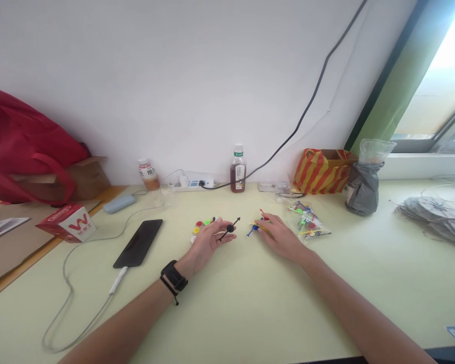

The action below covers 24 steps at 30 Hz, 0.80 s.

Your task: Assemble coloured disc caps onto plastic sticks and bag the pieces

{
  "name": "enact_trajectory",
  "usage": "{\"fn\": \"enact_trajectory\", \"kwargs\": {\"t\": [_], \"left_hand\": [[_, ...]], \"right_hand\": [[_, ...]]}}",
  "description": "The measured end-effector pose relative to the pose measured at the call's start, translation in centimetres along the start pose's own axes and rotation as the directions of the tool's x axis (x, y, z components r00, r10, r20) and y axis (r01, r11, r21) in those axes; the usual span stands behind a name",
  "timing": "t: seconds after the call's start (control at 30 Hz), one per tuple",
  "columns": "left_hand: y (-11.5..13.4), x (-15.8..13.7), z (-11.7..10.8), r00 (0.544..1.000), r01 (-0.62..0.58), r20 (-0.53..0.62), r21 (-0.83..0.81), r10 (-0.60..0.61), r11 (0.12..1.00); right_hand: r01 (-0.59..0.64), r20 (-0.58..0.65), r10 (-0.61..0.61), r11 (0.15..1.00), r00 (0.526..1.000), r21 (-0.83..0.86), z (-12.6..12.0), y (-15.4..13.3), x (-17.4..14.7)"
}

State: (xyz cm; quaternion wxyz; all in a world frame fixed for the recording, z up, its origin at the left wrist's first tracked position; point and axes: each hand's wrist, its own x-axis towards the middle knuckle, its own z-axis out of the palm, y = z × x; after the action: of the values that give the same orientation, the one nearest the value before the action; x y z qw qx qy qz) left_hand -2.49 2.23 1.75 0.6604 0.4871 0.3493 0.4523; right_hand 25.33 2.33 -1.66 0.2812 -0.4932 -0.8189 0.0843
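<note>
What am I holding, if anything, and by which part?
Left hand: black arrow, seemingly near its round middle. Right hand: at the colored arrows, hold unclear.

Bottle [237, 168]: small label print [240, 177] was illegible. Red bag [26, 136], left of bottle: was cut off at frame edge. Coloured pieces [196, 230], front-left of bottle: were partly hidden behind left hand [208, 240].
</note>
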Motion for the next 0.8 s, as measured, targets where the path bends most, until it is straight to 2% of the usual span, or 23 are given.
{"fn": "enact_trajectory", "kwargs": {"t": [0.17, 0.23, 0.3, 0.4, 0.5, 0.6, 0.67, 0.8], "left_hand": [[-0.9, 0.3, -0.2, 0.99, -0.094, -0.083, 0.23, 0.116, 0.969], [-1.4, 0.5, -0.4, 0.981, -0.145, -0.08, 0.31, 0.178, 0.94], [-1.9, 0.6, -0.5, 0.962, -0.219, -0.049, 0.451, 0.269, 0.865], [-2.4, 0.3, -0.6, 0.932, -0.294, 0.049, 0.678, 0.358, 0.674], [-2.5, -0.2, -0.5, 0.928, -0.332, 0.159, 0.767, 0.338, 0.55], [-2.1, -0.9, -0.1, 0.933, -0.35, 0.243, 0.783, 0.265, 0.515], [-1.6, -1.4, 0.2, 0.933, -0.359, 0.288, 0.788, 0.216, 0.5], [-0.6, -2.1, 0.7, 0.908, -0.417, 0.386, 0.783, 0.165, 0.461]], "right_hand": [[0.046, 0.037, -0.056, 0.971, 0.998, 0.234, -0.1, -2.0, 0.0], [0.062, 0.066, -0.087, 0.947, 0.994, 0.315, -0.1, -3.0, -0.1], [0.063, 0.109, -0.116, 0.914, 0.987, 0.401, -0.2, -4.0, -0.2], [0.035, 0.156, -0.137, 0.85, 0.978, 0.525, -0.4, -5.2, -0.2], [0.054, 0.112, -0.134, 0.844, 0.985, 0.533, -0.9, -5.6, -0.1], [0.078, 0.06, -0.116, 0.892, 0.991, 0.445, -1.8, -5.5, -0.3], [0.07, 0.125, -0.13, 0.915, 0.984, 0.397, -2.4, -5.4, -0.5], [0.052, 0.32, -0.171, 0.935, 0.932, 0.35, -2.7, -5.0, -1.1]]}}
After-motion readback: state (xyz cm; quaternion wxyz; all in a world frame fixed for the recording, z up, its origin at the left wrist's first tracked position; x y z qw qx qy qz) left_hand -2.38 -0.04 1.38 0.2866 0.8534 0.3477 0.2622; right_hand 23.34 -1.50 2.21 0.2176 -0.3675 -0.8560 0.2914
